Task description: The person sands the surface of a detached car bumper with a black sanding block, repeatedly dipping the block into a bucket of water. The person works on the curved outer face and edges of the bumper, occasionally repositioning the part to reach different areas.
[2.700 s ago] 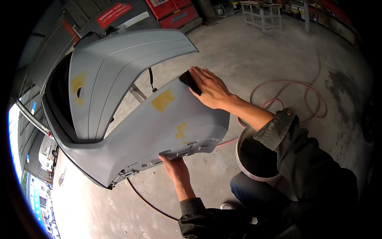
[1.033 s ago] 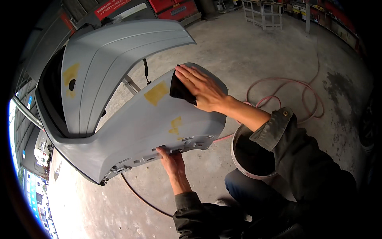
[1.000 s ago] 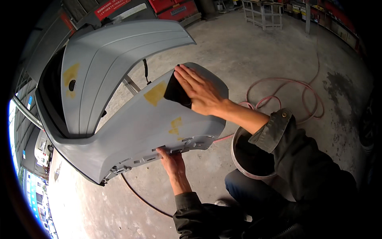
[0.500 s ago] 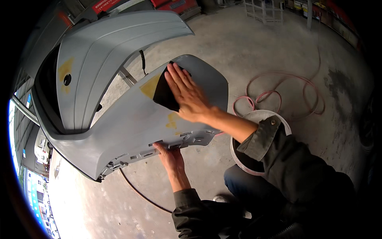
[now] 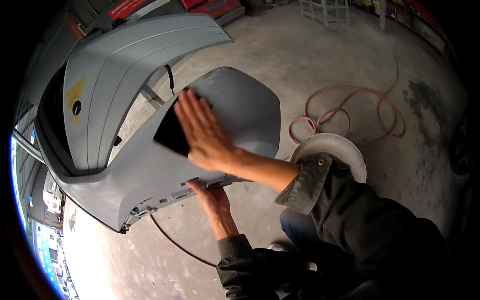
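A grey car bumper (image 5: 132,167) with a ribbed, curved upper part fills the left and middle. My right hand (image 5: 207,135) lies flat, fingers stretched out, pressing a black sheet of sandpaper (image 5: 170,131) against the panel's smooth face. The hand is a little blurred. It covers the part of the panel beneath it. My left hand (image 5: 214,202) grips the lower edge, its thumb on the slotted flange and its fingers mostly out of sight. A yellow patch (image 5: 75,95) surrounds a black round piece (image 5: 76,107) on the ribbed part.
A whitish round bucket (image 5: 352,155) stands by my right forearm, partly hidden by the sleeve. Beyond it a reddish hose (image 5: 350,90) lies coiled on the concrete floor. Another hose (image 5: 175,245) runs under the bumper. A metal frame (image 5: 325,12) stands far back.
My right hand has slid left and slightly down across the panel with the sandpaper, covering where yellow patches showed. My left hand keeps its hold. The view has shifted slightly.
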Available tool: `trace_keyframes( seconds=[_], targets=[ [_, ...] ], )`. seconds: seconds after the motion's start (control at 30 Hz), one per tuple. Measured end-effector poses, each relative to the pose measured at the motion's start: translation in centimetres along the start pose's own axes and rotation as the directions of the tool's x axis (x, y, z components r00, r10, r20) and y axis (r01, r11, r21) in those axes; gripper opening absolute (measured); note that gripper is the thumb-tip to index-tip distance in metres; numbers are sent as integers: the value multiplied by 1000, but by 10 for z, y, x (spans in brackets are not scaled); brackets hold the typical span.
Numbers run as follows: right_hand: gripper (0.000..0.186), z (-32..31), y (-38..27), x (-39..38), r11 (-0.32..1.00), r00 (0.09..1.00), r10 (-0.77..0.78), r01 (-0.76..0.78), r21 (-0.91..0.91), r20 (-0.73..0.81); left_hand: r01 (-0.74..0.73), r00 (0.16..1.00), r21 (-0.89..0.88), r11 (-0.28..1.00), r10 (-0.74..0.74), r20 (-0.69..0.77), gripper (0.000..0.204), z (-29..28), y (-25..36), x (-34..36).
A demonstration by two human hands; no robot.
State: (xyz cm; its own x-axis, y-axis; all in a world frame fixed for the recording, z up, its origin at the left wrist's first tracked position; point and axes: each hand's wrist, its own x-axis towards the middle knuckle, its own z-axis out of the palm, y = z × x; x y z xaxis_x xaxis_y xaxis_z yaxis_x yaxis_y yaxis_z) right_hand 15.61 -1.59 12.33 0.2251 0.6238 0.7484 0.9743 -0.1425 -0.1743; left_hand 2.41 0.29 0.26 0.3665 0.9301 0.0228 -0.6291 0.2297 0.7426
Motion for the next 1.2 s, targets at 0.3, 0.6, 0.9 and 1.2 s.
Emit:
trace_keyframes(
  seconds=[0.3,0.6,0.9,1.2],
  targets=[
    [76,-4,28,13,953,987,-84,120,278,-136,-8,1000,-66,998,9,11,79,18,6,-10],
    [69,-7,27,-31,959,981,-178,190,212,-75,-12,1000,-113,993,12,-3,77,12,4,-8],
    [74,-5,39,-32,919,971,-210,237,315,-115,-38,998,-83,996,42,44,80,16,9,-11],
    [70,-6,51,-27,883,953,-277,302,359,-121,-24,999,-90,996,26,22,75,13,8,-12]
  ],
)
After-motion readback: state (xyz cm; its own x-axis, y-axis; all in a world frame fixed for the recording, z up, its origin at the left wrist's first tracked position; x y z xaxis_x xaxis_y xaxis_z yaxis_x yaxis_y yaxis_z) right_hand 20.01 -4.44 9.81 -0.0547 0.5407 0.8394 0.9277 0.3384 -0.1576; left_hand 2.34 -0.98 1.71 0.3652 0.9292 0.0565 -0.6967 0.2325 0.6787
